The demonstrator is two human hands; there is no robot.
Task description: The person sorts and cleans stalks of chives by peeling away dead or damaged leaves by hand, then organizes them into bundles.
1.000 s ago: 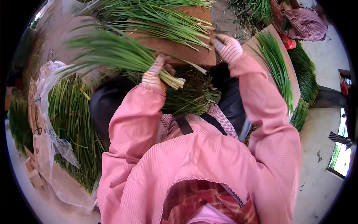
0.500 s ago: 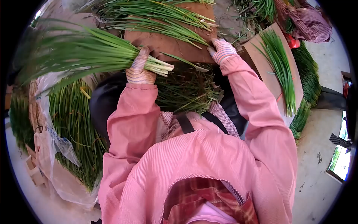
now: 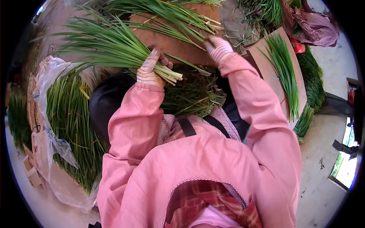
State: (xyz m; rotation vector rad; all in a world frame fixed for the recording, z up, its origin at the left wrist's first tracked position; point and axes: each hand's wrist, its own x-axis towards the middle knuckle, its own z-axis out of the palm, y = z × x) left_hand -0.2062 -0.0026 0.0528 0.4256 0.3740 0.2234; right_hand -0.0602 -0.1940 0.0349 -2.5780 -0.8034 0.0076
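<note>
My left hand [image 3: 152, 68], in a striped glove with bare fingertips, is closed around a bunch of garlic chives [image 3: 114, 47]. Their pale cut ends point right, over my lap, and the leaves fan out to the left. My right hand [image 3: 218, 49], gloved the same way, is at the right side of a brown board [image 3: 178, 53]. Its fingers are pinched on the pale ends of a few chive stalks [image 3: 192, 33], somewhat blurred. More loose chives [image 3: 163, 9] lie across the board's far part.
Trimmed leaf scraps [image 3: 190, 93] lie in my lap. A plastic-lined heap of chives [image 3: 72, 117] stands at left. On the right, a tied bundle [image 3: 285, 72] rests on a cardboard sheet [image 3: 300, 81]; more bundles [image 3: 311, 76] lie beyond. A checked cloth [image 3: 311, 24] is at the upper right.
My left hand and its bunch have moved slightly right and down, and the leaves have stopped sweeping. My right hand has shifted slightly left, now with stalks at its fingertips.
</note>
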